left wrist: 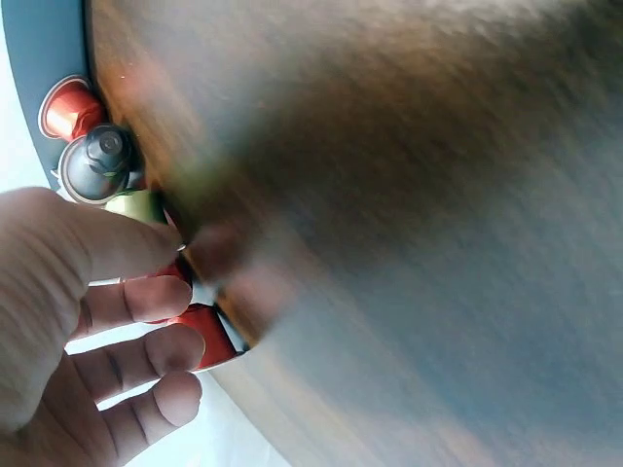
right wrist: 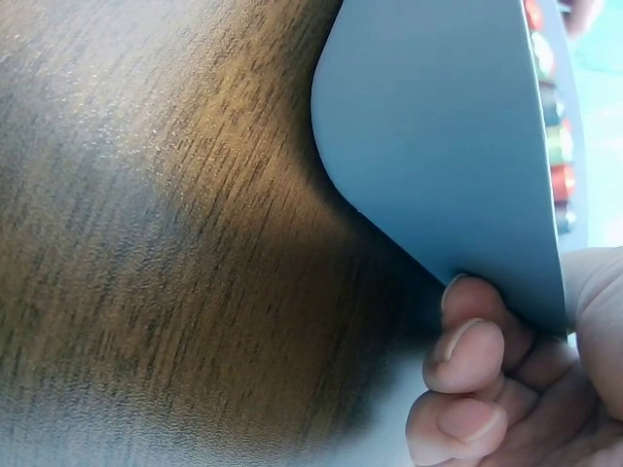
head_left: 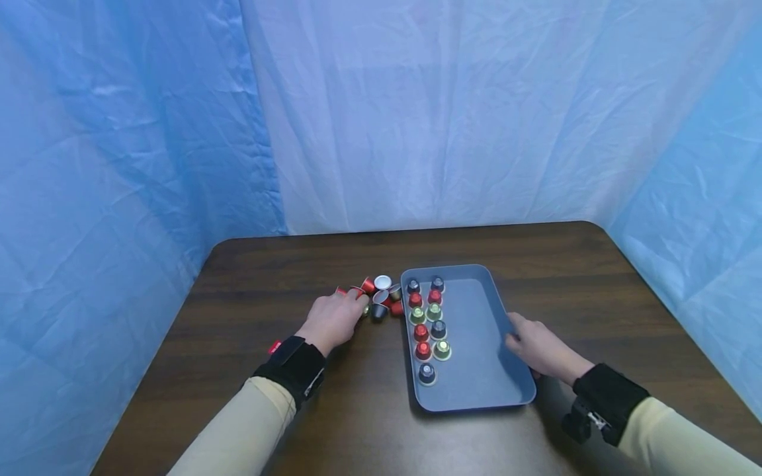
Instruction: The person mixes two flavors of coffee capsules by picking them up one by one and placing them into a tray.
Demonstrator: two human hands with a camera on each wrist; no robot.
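My left hand (head_left: 338, 317) reaches over a loose cluster of coffee capsules, fingers slightly bent. In the left wrist view its thumb overlaps a green capsule (left wrist: 136, 206), with a red capsule (left wrist: 206, 336) behind the fingers; no capsule shows clearly gripped. A dark capsule (left wrist: 97, 163) lies beside the green one. My right hand (head_left: 544, 347) holds the right side of a blue-grey tray (head_left: 485, 357), thumb over the rim and fingertips curled against the outer wall (right wrist: 438, 146). Inside the tray, capsules stand lid-down in two columns along its left side, including a green capsule (head_left: 442, 350).
The loose capsules, such as a silver-lidded one (head_left: 383, 282) and a black one (head_left: 378, 312), crowd against the tray's upper left side. Everything lies on a dark wooden table (head_left: 250, 277). Blue-white sheets (head_left: 417, 132) hang behind and at both sides.
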